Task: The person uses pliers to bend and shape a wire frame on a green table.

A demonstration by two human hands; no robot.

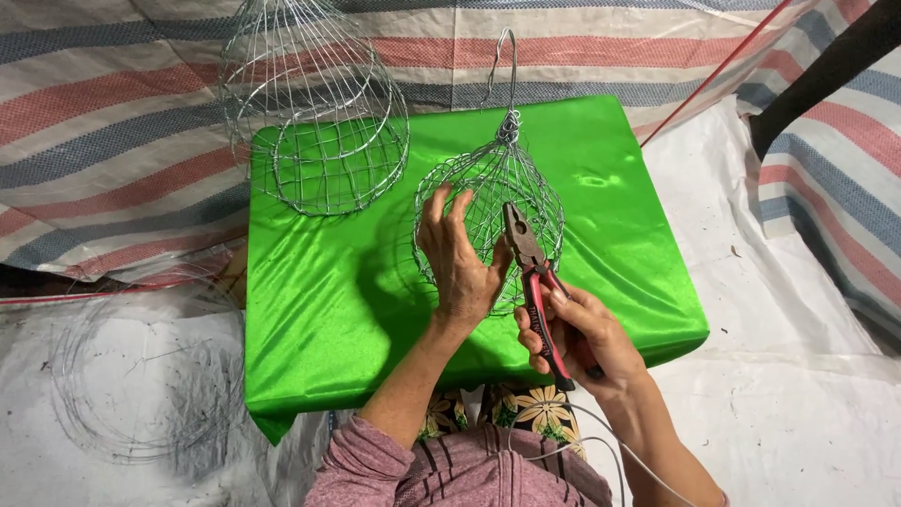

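Silver wire basket (493, 202), bulb-shaped mesh with hook, on green cloth (328, 282)

We read this as a makeshift craft workspace, floor-level. Striped woven tarpaulin (113, 113) hangs as backdrop, white plastic sheeting (788, 310) covers the ground. A low block wrapped in green satin cloth (328, 291) serves as bench. Finished wire basket frames (314, 122) stand on it; loose wire coils (131, 385) lie beside. Pliers (533, 282) in use.

Green counter (328, 310) lies open at front left; a wire cage (314, 122) blocks its far-left corner, a wire basket (493, 202) the middle.
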